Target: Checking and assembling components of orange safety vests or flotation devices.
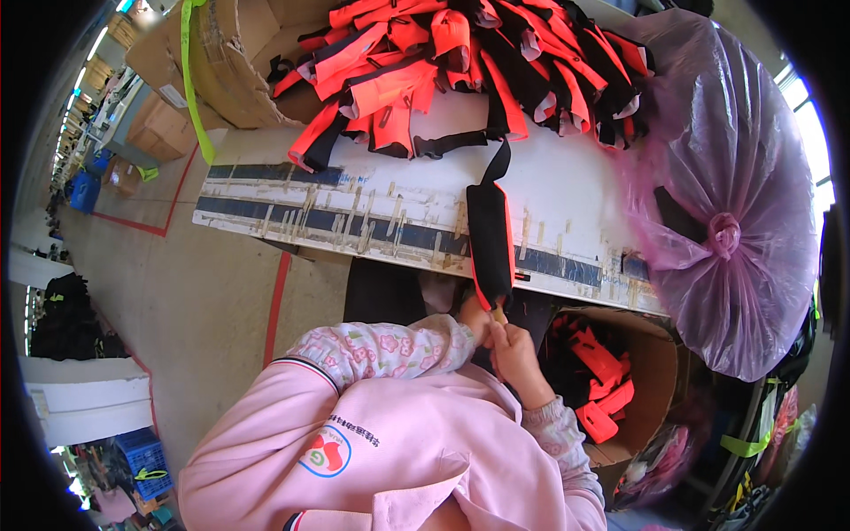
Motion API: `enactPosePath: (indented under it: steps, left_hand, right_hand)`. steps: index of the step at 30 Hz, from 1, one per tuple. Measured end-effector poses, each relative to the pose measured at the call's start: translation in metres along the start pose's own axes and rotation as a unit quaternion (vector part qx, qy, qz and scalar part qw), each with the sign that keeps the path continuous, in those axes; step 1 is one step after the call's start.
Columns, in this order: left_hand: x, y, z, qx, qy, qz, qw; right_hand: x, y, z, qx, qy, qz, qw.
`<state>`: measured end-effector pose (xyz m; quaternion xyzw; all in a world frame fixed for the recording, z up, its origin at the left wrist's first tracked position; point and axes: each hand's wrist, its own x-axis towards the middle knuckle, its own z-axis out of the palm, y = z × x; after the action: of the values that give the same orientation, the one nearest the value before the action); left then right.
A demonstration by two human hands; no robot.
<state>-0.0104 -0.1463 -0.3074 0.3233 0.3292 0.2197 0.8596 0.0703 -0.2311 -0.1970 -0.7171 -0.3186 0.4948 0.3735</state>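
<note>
A black fabric band with bright orange edges [490, 234] lies over the near edge of the white table [567, 190], its narrow black tail pointing away from me. At its near end, just off the table, my left hand [475, 320] is closed around the tip. Right beside it, my right hand [516, 356] pinches the same end, thumb and fingers together. The two hands touch or nearly touch; the small part between the fingers is hidden. A large heap of similar orange and black bands [425, 75] covers the far side of the table.
On the right, a big tied pink plastic bag [735, 168] rests against the table. Below it stands a cardboard box [660, 363] holding more orange and black pieces [602, 372]. An open cardboard box [221, 66] with a yellow-green strap [188, 80] sits at the far left.
</note>
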Motion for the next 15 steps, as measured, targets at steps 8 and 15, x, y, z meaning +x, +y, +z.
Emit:
enactPosePath:
  steps: [8, 15]
  left_hand:
    - [-0.002, 0.013, 0.018, 0.171, 0.096, 0.007, 0.981]
    - [0.017, -0.024, -0.015, 0.091, 0.018, -0.001, 0.996]
  right_hand:
    - [-0.006, 0.009, -0.028, 0.339, -0.144, 0.099, 0.924]
    - [-0.068, -0.009, -0.049, -0.332, 0.038, -0.059, 0.941]
